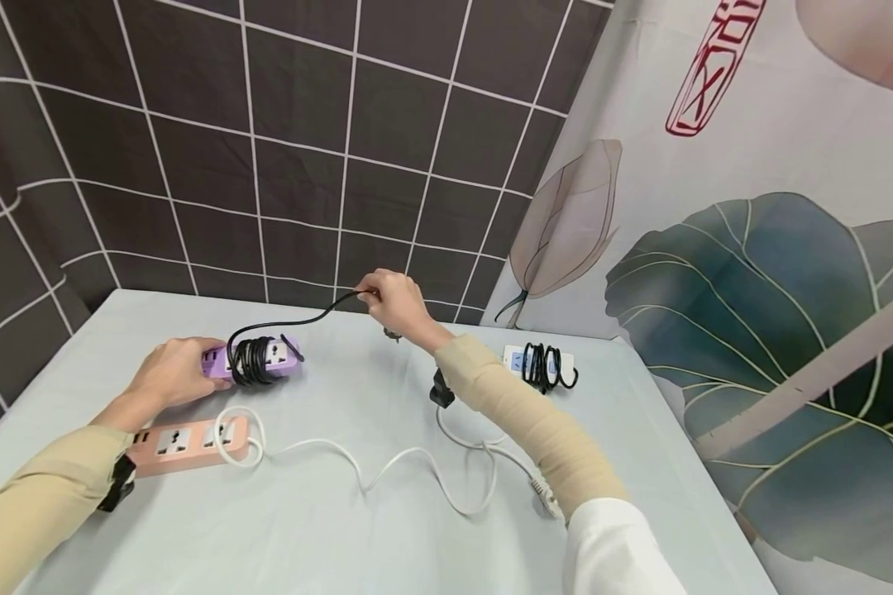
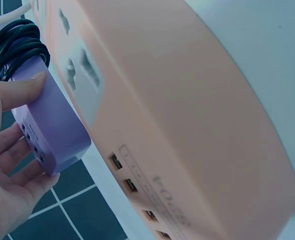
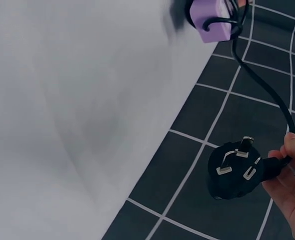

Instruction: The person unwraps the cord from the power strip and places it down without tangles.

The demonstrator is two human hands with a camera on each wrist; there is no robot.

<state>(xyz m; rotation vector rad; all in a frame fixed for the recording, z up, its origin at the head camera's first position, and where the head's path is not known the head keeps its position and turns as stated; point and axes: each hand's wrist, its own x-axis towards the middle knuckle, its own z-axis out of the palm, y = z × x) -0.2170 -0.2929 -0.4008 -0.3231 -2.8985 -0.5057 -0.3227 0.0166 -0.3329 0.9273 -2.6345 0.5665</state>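
My left hand (image 1: 174, 372) grips one end of a purple power strip (image 2: 57, 115), thumb on one side and fingers on the other. Black cord (image 1: 253, 362) is wound in several turns around the strip's middle. A free length of that cord rises to my right hand (image 1: 398, 302), which pinches it between thumb and fingers right behind the plug. The black three-pin plug (image 3: 232, 170) hangs beyond the fingertips, pins showing in the right wrist view. A peach power strip (image 1: 189, 446) lies just below my left wrist on the table.
A white cord (image 1: 335, 445) loops over the peach strip and winds across the table (image 1: 305, 529) to a white plug (image 1: 545, 496) beside my right sleeve. Back right, a white power strip (image 1: 513, 355) lies wrapped in black cord. Dark gridded cloth (image 1: 298, 182) backs the table.
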